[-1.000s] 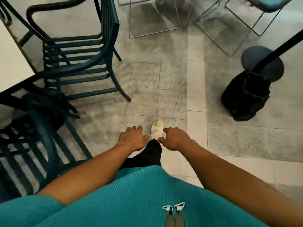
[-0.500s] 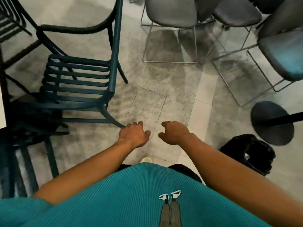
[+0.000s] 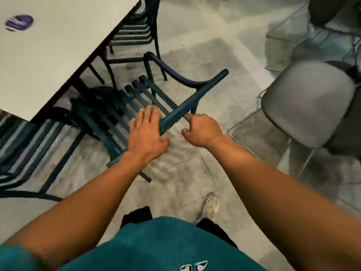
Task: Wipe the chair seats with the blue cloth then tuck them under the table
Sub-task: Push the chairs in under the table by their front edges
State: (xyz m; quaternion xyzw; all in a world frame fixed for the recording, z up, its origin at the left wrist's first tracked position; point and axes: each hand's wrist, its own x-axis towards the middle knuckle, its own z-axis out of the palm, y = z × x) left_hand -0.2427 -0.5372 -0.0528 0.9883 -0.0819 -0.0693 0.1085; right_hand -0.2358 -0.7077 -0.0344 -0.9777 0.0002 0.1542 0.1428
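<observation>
A dark teal slatted armchair (image 3: 136, 94) stands on the floor at the edge of the white table (image 3: 58, 42), its seat partly under the tabletop. My left hand (image 3: 146, 133) is flat with straight fingers, just over the near end of the chair's top back rail (image 3: 185, 107). My right hand (image 3: 201, 128) is right of that rail with loosely curled fingers; its index finger touches the rail and it holds nothing. A blurred blue-purple thing (image 3: 19, 22) lies on the table at far left; whether it is the cloth I cannot tell.
A second teal chair (image 3: 134, 34) sits farther along the table and a third (image 3: 25, 149) at the near left. A dark bundle (image 3: 95, 98) lies under the table. Grey padded chairs on wire legs (image 3: 308, 102) crowd the right side. My shoe (image 3: 212, 208) is on the tiled floor.
The view swung left to the table. Both hands rose from hanging loosely curled to the chair's back rail; the left hand's fingers straightened.
</observation>
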